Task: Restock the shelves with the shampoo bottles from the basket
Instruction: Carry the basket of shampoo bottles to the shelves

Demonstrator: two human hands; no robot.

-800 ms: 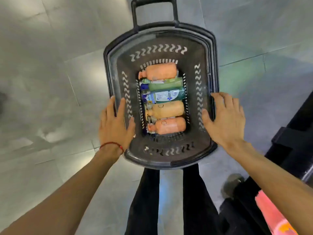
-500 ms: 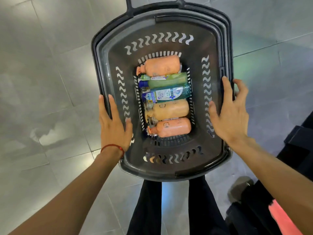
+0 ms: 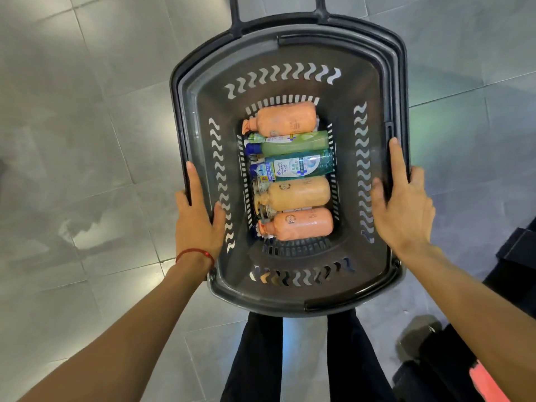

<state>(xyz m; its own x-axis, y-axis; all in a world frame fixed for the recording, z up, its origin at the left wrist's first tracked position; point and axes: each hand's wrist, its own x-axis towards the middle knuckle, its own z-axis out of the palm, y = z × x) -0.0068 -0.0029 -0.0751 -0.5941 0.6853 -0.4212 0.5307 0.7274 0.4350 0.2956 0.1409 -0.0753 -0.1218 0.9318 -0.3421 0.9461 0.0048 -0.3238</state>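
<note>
A dark plastic basket is held in front of me above the tiled floor. Several shampoo bottles lie on their sides in its bottom: a peach bottle at the far end, a green one, a teal one with a white label, a tan one and another peach one nearest me. More bottles lie partly hidden under them. My left hand grips the left rim, thumb inside. My right hand grips the right rim, thumb inside.
Grey floor tiles spread out on the left and beyond the basket. The basket's pull handle sticks out at the top. My dark trouser legs are below the basket. A black fixture with something red stands at the right edge.
The basket has come up closer to me and fills more of the view. Both hands went from lying on its sides to holding the rim further along.
</note>
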